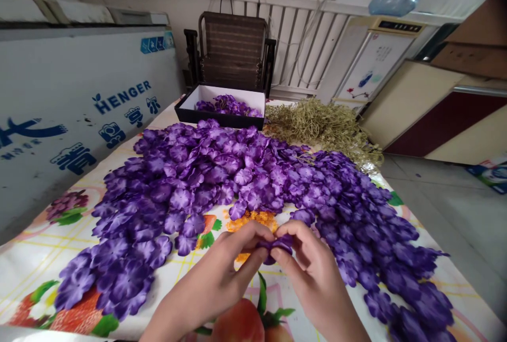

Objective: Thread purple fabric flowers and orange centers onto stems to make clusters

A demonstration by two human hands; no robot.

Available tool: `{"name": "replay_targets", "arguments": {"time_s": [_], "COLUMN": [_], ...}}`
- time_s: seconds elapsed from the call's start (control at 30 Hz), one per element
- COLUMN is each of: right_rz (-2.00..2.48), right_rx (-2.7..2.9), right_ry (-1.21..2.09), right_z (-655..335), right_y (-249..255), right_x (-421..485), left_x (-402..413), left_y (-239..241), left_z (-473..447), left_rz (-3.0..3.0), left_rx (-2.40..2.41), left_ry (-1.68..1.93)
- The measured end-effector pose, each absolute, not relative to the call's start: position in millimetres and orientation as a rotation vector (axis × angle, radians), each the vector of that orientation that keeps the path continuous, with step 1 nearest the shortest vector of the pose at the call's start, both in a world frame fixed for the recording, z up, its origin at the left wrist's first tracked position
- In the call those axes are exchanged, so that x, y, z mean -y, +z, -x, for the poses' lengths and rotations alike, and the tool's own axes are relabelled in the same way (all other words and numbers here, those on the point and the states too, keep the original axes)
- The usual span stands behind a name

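Both hands meet over the near middle of the table, pinching a purple artificial flower between them. My left hand grips its left side with thumb and forefinger. On the other side, my right hand pinches it the same way; its lower fingers are curled. Around the hands spreads a wide pile of purple fabric flowers, reaching down both sides of the table. A small heap of orange bits shows just behind my fingertips, partly hidden by them.
At the table's far end stands a black box with purple flowers inside. Beside it lies a heap of greenish stems. A patterned tablecloth covers the table. Behind are a chair, a white freezer at left and a water dispenser.
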State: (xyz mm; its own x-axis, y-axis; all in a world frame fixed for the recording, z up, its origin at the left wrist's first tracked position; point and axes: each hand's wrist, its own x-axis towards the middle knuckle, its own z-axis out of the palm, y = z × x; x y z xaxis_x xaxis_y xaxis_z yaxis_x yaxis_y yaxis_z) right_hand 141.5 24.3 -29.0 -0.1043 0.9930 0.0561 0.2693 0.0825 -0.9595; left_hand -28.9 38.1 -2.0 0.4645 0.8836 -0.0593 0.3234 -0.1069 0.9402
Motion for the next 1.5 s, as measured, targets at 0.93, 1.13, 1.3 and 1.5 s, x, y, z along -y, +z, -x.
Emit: {"name": "replay_targets", "arguments": {"time_s": [0.93,1.13,1.3,1.5], "right_rz": [1.696,1.465,1.188,1.078], "right_rx": [1.440,1.260,1.139,1.052], "right_ry": [0.385,0.717,1.158,1.485], "right_z": [-184.3,-161.9,-144.5,-133.7], "right_y": [-85.7,-58.6,-38.2,-20.1], "right_x": [-76.9,-58.5,-44.2,-37.5], "left_x": [-56.5,-52.9,-45.6,-39.9], "left_y": [-21.9,-18.6,-12.1,-14.5], "left_z": [36.3,30.6,19.8,18.2], "left_rz": [-1.649,-1.631,-1.447,-1.369], "left_rx": [-1.343,-1.302,-1.134,-1.044], "left_ry": [0.694,0.713,0.709,0.744]}}
